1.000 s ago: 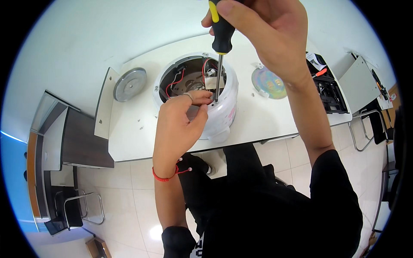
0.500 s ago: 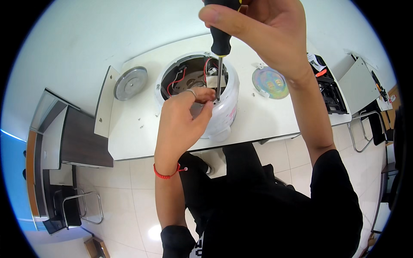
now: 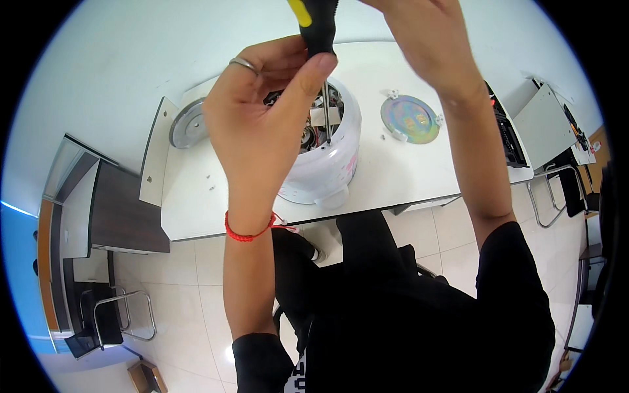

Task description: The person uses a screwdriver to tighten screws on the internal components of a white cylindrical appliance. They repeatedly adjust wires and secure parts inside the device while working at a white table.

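Observation:
A black-and-yellow screwdriver (image 3: 319,29) stands nearly upright, its top cut off by the upper edge. Its shaft reaches down to the rim of a white round appliance (image 3: 321,171) that looks like a rice cooker body, open at the top with wires and parts inside. My left hand (image 3: 259,118) is closed round the lower end of the handle, thumb in front, and covers part of the opening. Up at the top edge is my right hand (image 3: 429,39), near the handle's upper end; its fingers are out of view.
The white table (image 3: 386,177) holds a grey metal disc (image 3: 187,128) at left and an iridescent round plate (image 3: 411,120) at right. Small loose bits (image 3: 211,188) lie left of the appliance. A black tool case (image 3: 508,134) sits at the right end.
My left hand has risen from the appliance's opening and taken hold of the screwdriver's handle. My right hand has shifted up, its fingers leaving the picture. The screwdriver tilts a little differently.

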